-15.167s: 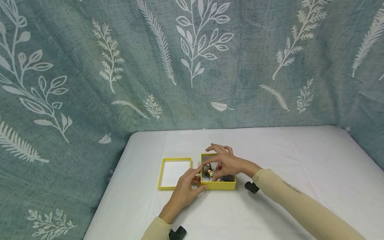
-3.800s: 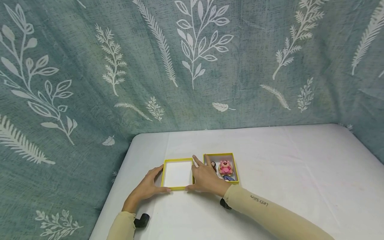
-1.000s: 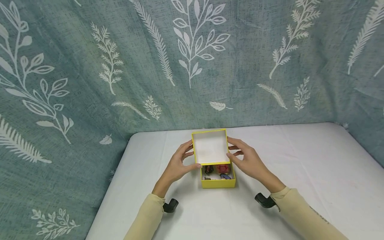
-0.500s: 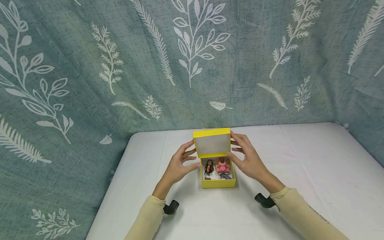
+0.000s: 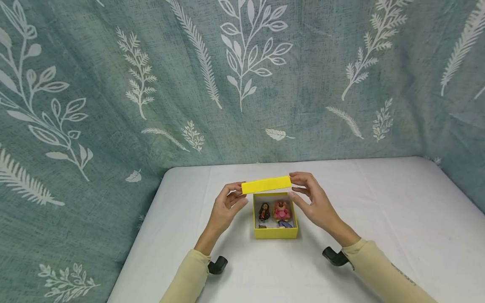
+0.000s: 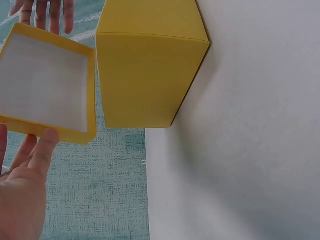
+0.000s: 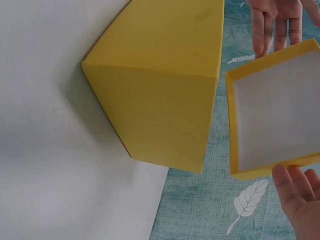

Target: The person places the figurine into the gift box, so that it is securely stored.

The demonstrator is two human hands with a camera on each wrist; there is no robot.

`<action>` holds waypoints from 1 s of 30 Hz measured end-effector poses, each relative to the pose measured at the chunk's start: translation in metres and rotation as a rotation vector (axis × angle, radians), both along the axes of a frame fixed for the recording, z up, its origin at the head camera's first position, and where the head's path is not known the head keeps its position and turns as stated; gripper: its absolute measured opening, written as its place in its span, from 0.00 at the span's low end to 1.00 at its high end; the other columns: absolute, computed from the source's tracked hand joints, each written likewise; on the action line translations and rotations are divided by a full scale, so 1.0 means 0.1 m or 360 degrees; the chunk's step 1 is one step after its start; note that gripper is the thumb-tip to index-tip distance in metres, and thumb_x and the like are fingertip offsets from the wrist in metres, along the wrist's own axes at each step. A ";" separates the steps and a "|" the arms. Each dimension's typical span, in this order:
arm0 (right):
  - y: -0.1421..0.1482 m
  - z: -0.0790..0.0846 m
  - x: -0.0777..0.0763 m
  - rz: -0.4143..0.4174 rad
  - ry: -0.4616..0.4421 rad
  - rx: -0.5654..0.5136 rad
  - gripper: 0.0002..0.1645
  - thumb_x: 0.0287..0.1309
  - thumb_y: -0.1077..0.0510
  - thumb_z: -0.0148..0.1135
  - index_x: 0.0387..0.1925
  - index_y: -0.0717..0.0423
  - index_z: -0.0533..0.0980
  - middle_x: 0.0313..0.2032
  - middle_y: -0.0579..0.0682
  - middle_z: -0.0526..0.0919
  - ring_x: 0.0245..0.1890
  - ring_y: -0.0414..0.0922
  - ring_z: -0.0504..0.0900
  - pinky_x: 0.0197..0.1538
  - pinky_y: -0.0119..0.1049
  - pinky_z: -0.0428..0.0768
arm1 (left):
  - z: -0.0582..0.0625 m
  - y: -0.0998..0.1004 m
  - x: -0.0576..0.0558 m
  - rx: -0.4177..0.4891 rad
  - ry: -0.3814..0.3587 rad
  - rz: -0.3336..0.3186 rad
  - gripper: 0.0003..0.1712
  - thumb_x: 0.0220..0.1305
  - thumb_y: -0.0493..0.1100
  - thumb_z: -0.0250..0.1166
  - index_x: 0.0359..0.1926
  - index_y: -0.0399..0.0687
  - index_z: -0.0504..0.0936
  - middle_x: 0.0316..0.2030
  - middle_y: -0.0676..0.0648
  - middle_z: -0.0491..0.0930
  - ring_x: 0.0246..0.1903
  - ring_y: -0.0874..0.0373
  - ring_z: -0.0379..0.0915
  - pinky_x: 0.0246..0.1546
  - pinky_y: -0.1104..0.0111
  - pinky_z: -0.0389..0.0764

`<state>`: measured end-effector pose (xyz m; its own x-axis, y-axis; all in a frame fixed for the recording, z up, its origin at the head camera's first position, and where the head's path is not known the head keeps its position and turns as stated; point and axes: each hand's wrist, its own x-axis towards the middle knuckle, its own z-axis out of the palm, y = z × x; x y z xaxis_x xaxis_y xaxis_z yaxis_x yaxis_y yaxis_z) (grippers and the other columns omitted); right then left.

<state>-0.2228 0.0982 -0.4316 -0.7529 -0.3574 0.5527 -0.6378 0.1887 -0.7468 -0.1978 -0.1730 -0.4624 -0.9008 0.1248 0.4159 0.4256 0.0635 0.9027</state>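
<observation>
A yellow box lid (image 5: 266, 184) hangs over the far edge of a yellow box (image 5: 275, 233), its white inside facing down. My left hand (image 5: 222, 212) holds the lid's left side by the fingertips, and my right hand (image 5: 314, 203) holds the right side. Both wrist views show the lid apart from the box. Inside the box lie a small dark-haired doll (image 5: 264, 212) and a pink bear figure (image 5: 281, 210). Near its front wall are a blue item (image 5: 285, 224) and a small brown piece (image 5: 262, 226), both partly hidden.
A white cloth covers the table (image 5: 371, 202). Behind it hangs a blue-green curtain (image 5: 310, 75) with white leaf prints. Black camera mounts (image 5: 217, 265) sit under both wrists, close above the cloth.
Earlier, my right hand was inside the box and the lid lay left of it. Both hands then lifted the lid over the box. Since half a second ago it has tipped from upright towards level.
</observation>
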 end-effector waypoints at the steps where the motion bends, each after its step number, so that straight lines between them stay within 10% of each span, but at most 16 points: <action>1: -0.01 0.02 0.02 0.0002 -0.0004 -0.0010 0.21 0.60 0.75 0.59 0.54 0.68 0.68 0.61 0.61 0.70 0.57 0.37 0.72 0.60 0.33 0.80 | 0.00 0.00 0.00 0.0006 0.0004 0.0010 0.16 0.65 0.32 0.64 0.49 0.31 0.69 0.62 0.36 0.70 0.56 0.46 0.75 0.61 0.67 0.79; 13: -0.04 0.07 0.07 0.0060 -0.0024 -0.0046 0.10 0.59 0.75 0.59 0.40 0.68 0.69 0.57 0.68 0.70 0.59 0.59 0.72 0.62 0.20 0.73 | 0.14 0.05 0.09 -0.0051 0.0116 -0.0020 0.32 0.60 0.25 0.64 0.64 0.23 0.64 0.61 0.25 0.65 0.61 0.31 0.67 0.64 0.59 0.76; 23: -0.05 0.16 0.12 0.0051 -0.0037 0.0001 0.11 0.56 0.74 0.64 0.32 0.70 0.67 0.56 0.70 0.70 0.59 0.62 0.73 0.64 0.36 0.77 | -0.02 0.03 0.02 -0.0040 0.0170 -0.0037 0.32 0.58 0.26 0.67 0.64 0.30 0.69 0.63 0.33 0.64 0.64 0.39 0.66 0.65 0.64 0.74; 30: -0.04 0.05 0.08 0.0021 -0.0033 -0.0036 0.12 0.54 0.76 0.64 0.33 0.66 0.68 0.60 0.69 0.67 0.62 0.65 0.69 0.59 0.19 0.75 | -0.04 0.03 0.02 0.0020 0.0117 -0.0062 0.32 0.59 0.31 0.69 0.63 0.33 0.70 0.67 0.35 0.62 0.68 0.44 0.62 0.66 0.66 0.73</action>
<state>-0.2153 0.0940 -0.4262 -0.7595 -0.3548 0.5453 -0.6246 0.1633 -0.7637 -0.1953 -0.1697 -0.4664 -0.8622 0.1535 0.4828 0.4929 0.0346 0.8694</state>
